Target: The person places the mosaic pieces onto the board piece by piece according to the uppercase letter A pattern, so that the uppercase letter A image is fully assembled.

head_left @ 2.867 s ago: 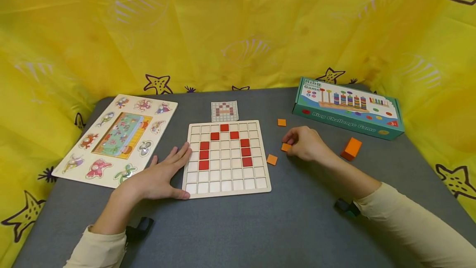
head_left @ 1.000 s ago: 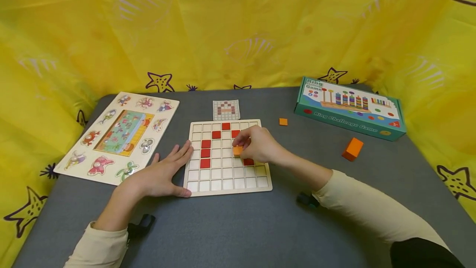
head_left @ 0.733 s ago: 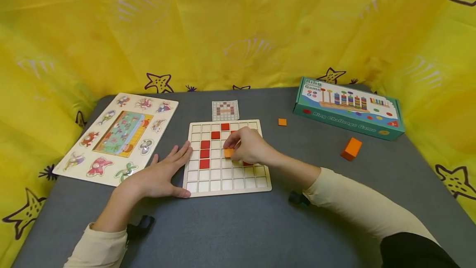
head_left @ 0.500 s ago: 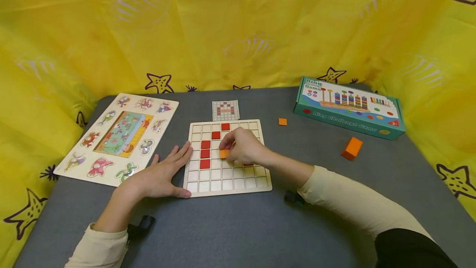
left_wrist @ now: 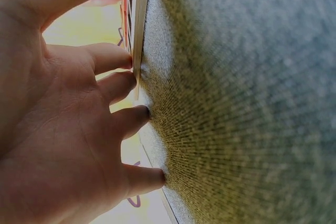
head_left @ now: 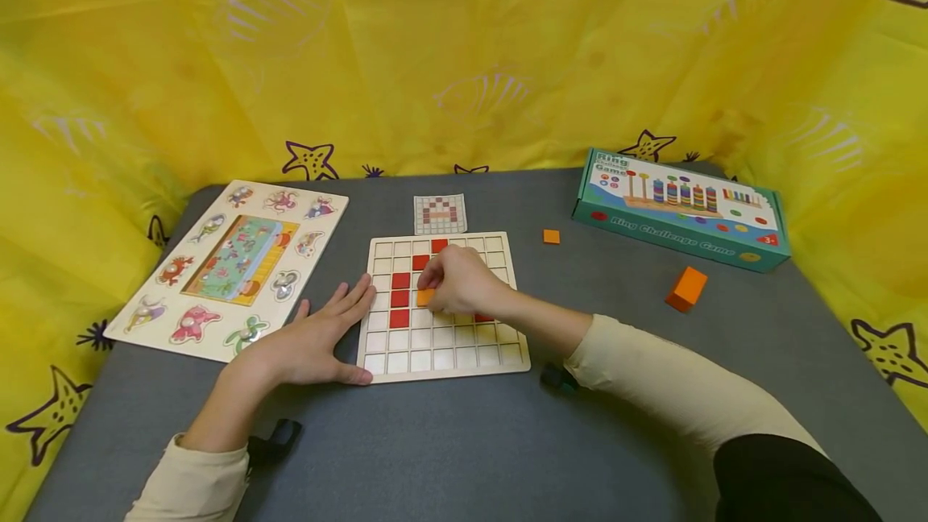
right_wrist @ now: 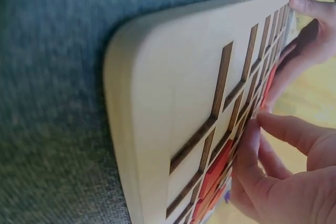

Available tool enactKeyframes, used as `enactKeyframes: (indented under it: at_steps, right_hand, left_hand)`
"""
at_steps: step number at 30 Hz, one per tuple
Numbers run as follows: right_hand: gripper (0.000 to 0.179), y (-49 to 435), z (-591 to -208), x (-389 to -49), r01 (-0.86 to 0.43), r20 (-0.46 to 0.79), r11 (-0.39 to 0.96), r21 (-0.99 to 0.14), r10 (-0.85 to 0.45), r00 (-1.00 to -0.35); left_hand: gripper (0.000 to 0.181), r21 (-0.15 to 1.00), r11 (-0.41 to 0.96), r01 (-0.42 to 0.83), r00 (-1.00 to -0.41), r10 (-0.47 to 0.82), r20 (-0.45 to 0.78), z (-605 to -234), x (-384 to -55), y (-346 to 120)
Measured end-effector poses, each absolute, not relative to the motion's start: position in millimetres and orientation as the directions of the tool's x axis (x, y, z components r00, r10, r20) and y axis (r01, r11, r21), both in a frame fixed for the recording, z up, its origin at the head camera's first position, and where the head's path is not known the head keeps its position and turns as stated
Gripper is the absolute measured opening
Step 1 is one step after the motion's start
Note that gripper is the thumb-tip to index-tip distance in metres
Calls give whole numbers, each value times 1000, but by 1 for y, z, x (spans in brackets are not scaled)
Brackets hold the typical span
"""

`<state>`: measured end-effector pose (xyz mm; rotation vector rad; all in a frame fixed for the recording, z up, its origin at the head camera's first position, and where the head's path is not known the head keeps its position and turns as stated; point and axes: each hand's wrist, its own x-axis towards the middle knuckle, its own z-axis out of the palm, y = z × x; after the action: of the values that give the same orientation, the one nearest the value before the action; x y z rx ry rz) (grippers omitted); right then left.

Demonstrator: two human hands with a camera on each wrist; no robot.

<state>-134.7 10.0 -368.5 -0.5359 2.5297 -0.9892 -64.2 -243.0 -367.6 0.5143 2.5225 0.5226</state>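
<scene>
A pale wooden grid board [head_left: 445, 376] lies in the middle of the table, with several red square tiles [head_left: 399, 318] set in its cells. My left hand [head_left: 319, 345] rests along the board's left edge, fingers spread; the left wrist view shows its fingertips touching the board edge and the cloth. Over the middle of the board, my right hand [head_left: 467, 280] pinches an orange square tile [head_left: 424, 297] between thumb and fingers, right of the red column. It hides part of the grid and some right-side red tiles. Whether the tile touches the board is unclear.
A small pattern card [head_left: 440, 214] lies behind the board. One orange tile [head_left: 551, 237] and an orange block [head_left: 685, 290] lie to the right, near a green game box [head_left: 681, 216]. A wooden peg puzzle [head_left: 232, 264] sits at left. Yellow cloth [head_left: 464, 63] surrounds the table.
My right hand took up an orange tile on the table and carried it left over the board, sliding leftward across the middle. The other near orange tile is gone from the table. My left hand stays put.
</scene>
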Motion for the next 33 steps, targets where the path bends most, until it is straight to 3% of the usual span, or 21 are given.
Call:
enactKeyframes:
  at_steps: [33]
  right_hand:
    - [26,2,-367,-137,-265,-186,697,-666,-499,-846]
  left_hand:
    - [123,462,847,263,-799,460,-388,-369,-64,-244]
